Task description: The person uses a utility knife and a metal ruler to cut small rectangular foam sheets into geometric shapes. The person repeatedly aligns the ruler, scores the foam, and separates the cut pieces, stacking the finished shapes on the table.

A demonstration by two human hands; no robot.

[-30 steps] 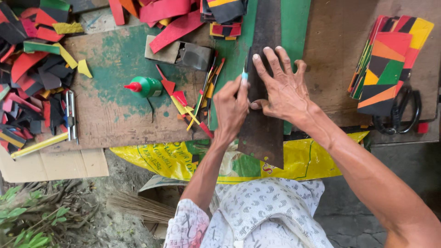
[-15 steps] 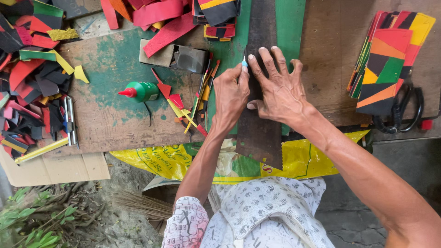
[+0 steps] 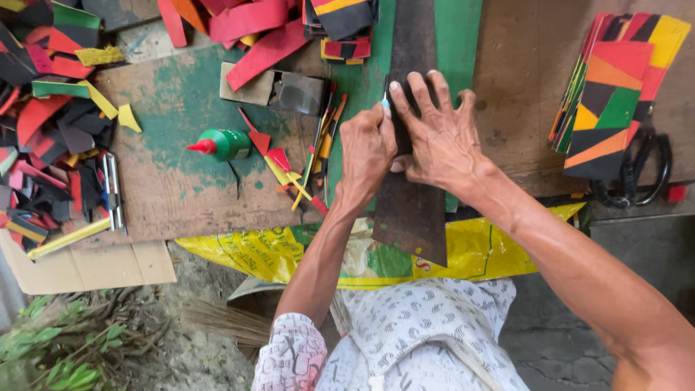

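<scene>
My right hand (image 3: 441, 134) lies flat with fingers spread on a long dark rusty metal strip (image 3: 410, 217), pressing it onto a green sheet (image 3: 456, 36) on the wooden board. My left hand (image 3: 365, 148) is closed around a small cutter whose pale blue tip (image 3: 385, 103) touches the strip's left edge, right beside my right index finger. The two hands touch each other. The strip's near end overhangs the board above my lap.
A green glue bottle with a red cap (image 3: 224, 143) lies left of my hands, with thin coloured slivers (image 3: 304, 174) between. Red, black and yellow scraps (image 3: 43, 130) pile at the left. A stack of multicoloured pieces (image 3: 615, 101) and black scissors (image 3: 644, 181) sit right.
My left hand slid the cutter tip away from me along the strip's left edge, then stopped. My right hand stayed pressed on the strip.
</scene>
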